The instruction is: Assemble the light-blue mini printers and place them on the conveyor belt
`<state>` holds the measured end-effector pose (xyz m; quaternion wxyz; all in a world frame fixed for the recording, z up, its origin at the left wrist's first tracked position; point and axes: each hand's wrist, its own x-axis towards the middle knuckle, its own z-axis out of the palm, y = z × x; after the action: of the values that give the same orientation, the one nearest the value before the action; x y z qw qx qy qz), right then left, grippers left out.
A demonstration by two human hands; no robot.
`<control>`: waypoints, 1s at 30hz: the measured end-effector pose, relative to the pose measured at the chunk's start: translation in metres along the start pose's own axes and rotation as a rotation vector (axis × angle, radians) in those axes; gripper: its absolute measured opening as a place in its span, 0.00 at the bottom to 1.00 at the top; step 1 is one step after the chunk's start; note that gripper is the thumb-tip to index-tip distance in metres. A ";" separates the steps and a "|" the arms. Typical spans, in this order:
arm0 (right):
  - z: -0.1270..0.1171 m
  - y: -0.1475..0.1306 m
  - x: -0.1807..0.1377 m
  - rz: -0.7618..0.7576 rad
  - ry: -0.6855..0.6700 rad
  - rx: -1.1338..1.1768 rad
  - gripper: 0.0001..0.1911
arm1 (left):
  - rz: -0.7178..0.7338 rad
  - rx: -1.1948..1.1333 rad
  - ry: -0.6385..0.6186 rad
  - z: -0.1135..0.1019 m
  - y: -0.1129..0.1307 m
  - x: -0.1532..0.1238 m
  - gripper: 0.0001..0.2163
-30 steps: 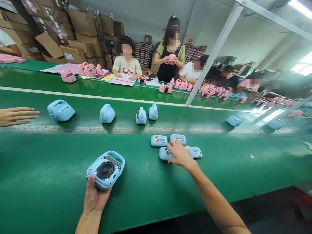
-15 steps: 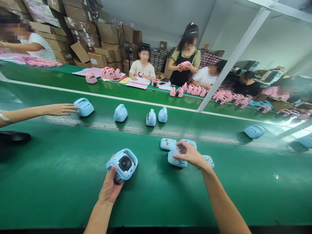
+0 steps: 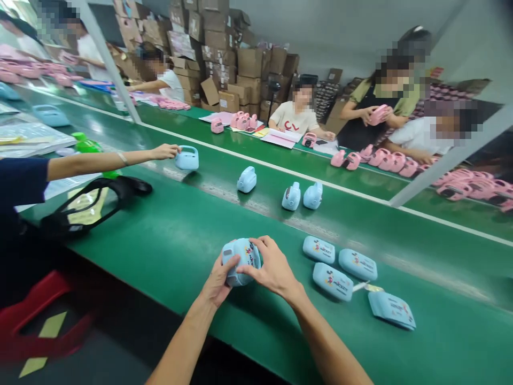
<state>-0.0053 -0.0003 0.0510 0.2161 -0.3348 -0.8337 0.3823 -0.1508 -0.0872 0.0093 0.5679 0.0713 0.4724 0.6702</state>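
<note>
The left grip (image 3: 218,279) is wrapped round a light blue speaker (image 3: 231,274), its thumb lying on the near left part. The right grip (image 3: 256,258) is partly closed from the right, thumb near and fingers far, grasping the printed cover (image 3: 245,248) on the speaker's face. Both hands hold the speaker above the near edge of the green worktop (image 3: 168,240). The printed face looks up, and the handle side points right; the long axis seems to run near to far, though fingers hide part of it.

To the right, three single covers (image 3: 332,282) lie print side up on the worktop, with what looks like a small stack of covers (image 3: 391,310) nearest the right. At the near left is a red chair (image 3: 36,305).

Farther off, three blue speakers (image 3: 291,198) stand on the belt (image 3: 360,214). To their left, a co-worker's hand (image 3: 165,152) touches another blue speaker (image 3: 187,160).

Beyond the belt, people sit or stand among pink speakers (image 3: 387,158). Cardboard boxes (image 3: 249,63) are piled behind them; one box (image 3: 210,91) has a raised flap, and its contents are hidden.
</note>
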 end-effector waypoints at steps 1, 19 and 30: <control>0.000 0.003 0.000 -0.089 -0.028 0.010 0.46 | 0.000 -0.007 0.012 -0.001 0.003 -0.002 0.37; 0.000 0.029 0.010 -0.259 -0.209 0.409 0.44 | -0.126 -0.126 0.000 0.006 0.013 -0.009 0.26; -0.007 0.035 0.011 -0.284 -0.174 0.304 0.50 | -0.209 -0.169 -0.043 0.001 0.016 -0.005 0.22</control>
<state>0.0055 0.0281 0.0290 0.2429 -0.1436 -0.8208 0.4966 -0.1593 -0.0889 0.0233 0.6486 -0.0121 0.4067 0.6432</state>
